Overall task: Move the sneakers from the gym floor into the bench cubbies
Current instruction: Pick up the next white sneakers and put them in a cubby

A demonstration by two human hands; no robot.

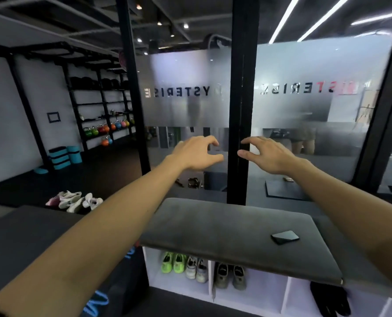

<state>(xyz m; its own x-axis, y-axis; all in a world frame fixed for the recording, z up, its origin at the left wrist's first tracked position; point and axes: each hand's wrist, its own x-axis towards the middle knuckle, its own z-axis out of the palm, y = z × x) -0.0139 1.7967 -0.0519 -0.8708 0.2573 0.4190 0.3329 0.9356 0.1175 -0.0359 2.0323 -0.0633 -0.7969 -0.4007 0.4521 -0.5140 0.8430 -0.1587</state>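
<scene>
Head view: both arms stretched forward over the table [224,225], left hand [196,154] and right hand [267,155] raised in front of the frosted glass partition [186,88], fingers loosely curled, empty — holding nothing. Pale sneakers [74,201] heaped on the dark gym floor [99,170], well left of the table. Neon green pair [173,261] and grey-white pair [197,268] side by side in the left cubby; olive pair [230,275] in the middle cubby. Black phone [285,236] flat on the grey cushion. Kettlebells [103,129] on the far rack.
</scene>
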